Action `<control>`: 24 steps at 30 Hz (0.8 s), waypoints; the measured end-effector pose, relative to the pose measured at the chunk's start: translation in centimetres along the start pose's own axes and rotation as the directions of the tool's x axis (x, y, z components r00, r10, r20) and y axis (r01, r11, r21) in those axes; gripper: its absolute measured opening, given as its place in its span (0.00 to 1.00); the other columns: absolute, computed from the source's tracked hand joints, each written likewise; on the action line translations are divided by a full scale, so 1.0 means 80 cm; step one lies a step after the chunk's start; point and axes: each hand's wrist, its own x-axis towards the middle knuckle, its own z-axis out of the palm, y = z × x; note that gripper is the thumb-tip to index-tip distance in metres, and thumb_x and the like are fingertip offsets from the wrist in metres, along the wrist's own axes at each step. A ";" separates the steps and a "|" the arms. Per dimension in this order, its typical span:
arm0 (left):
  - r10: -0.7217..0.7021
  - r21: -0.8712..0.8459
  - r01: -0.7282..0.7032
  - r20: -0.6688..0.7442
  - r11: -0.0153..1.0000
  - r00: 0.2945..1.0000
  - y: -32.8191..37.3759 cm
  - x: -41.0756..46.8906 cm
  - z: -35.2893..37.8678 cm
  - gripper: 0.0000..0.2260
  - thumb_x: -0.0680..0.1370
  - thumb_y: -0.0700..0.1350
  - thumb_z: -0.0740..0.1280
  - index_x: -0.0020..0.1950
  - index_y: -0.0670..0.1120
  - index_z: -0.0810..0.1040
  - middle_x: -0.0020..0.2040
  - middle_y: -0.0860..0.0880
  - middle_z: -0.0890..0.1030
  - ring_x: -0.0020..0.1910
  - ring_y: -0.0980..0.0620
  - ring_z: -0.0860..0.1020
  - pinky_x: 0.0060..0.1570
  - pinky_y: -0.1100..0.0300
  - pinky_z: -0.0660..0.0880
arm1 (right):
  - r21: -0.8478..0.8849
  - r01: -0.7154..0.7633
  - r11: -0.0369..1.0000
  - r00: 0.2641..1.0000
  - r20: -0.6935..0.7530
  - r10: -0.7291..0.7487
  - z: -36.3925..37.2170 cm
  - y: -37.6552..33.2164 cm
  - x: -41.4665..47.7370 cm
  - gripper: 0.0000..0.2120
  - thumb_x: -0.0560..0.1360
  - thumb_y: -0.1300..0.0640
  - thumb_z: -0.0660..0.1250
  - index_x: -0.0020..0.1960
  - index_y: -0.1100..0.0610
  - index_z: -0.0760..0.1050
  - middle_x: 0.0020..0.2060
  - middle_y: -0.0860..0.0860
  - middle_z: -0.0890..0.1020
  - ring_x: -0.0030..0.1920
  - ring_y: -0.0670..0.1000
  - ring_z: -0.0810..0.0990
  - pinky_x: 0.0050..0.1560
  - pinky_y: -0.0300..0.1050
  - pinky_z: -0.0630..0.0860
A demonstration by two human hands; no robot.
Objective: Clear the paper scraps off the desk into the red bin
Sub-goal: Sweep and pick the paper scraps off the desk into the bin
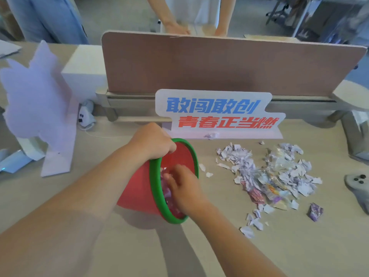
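The red bin (137, 188) with a green rim lies tilted on the desk, its mouth facing right. My left hand (153, 141) grips the top of the rim. My right hand (182, 185) reaches into the mouth, fingers bent among paper scraps inside; whether it holds any I cannot tell. A wide pile of torn white and purple paper scraps (273, 172) with clear wrappers lies to the right of the bin. A few loose bits (205, 170) sit between bin and pile, more (252, 224) trail toward me, and a purple crumpled piece (315, 211) lies apart.
A slogan sign (217, 112) stands behind the bin before a brown desk divider (219, 62). A white cut-out board (38, 104) stands at left, a small charger (85, 114) beside it. A grey controller (359, 186) sits at the right edge. Another person stands beyond the divider.
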 end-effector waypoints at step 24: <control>-0.066 -0.053 0.062 -0.078 0.997 0.995 -0.028 -0.082 0.012 0.08 0.66 0.40 0.71 0.36 0.34 0.82 0.24 0.47 0.69 0.29 0.46 0.66 0.28 0.58 0.62 | -0.145 -0.394 0.907 0.826 -0.488 0.281 -0.084 0.151 -0.157 0.19 0.76 0.50 0.60 0.65 0.55 0.70 0.72 0.55 0.62 0.72 0.55 0.58 0.70 0.49 0.61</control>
